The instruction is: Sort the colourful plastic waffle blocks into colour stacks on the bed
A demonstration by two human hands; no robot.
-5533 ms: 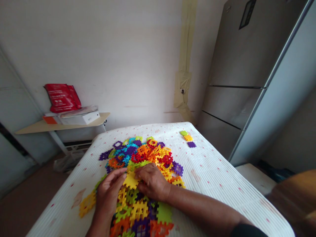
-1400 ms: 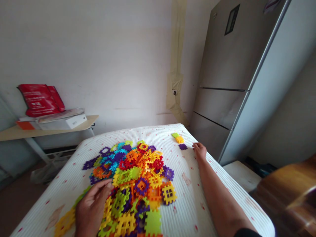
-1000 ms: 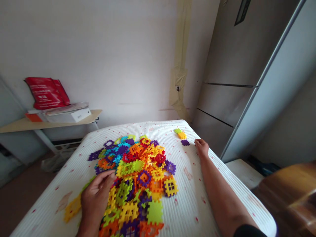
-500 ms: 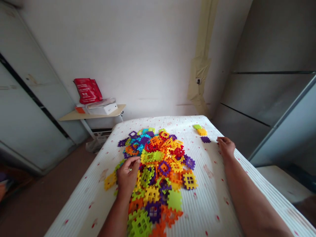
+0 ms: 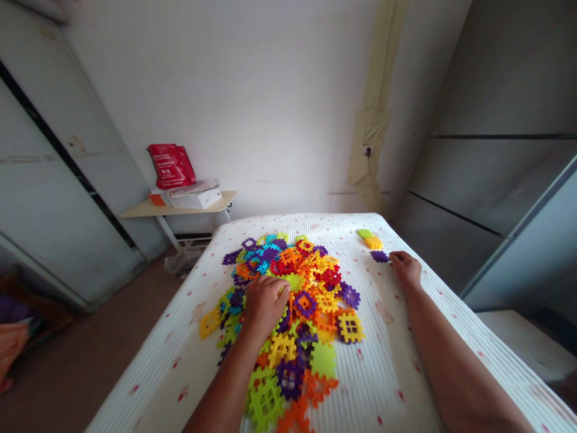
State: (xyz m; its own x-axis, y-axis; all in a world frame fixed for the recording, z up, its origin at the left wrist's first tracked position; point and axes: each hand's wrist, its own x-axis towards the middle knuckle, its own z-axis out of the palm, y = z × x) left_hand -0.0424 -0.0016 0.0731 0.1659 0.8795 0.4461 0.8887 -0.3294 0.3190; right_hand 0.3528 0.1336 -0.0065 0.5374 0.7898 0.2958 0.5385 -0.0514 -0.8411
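Your left hand (image 5: 265,305) is cupped knuckles-up over the heap of interlocking plastic waffle blocks (image 5: 315,300) at centre frame, its fingers curled down and close together; whether they pinch a block is hidden; your right hand (image 5: 406,269) lies to the right of the heap, on the white dotted mattress (image 5: 383,373), fingers together and slightly curled, their tips touching or just beside a purple block (image 5: 380,257); the view cannot settle whether that block is gripped; a lime block (image 5: 365,233) and a yellow block (image 5: 373,242) lie just above it, toward the mattress's far edge; a tan shelf (image 5: 175,207) stands at upper left; for a clean hold, take flat blocks by their toothed edges with your fingertips, pressing lightly so that neighbouring blocks do not slide
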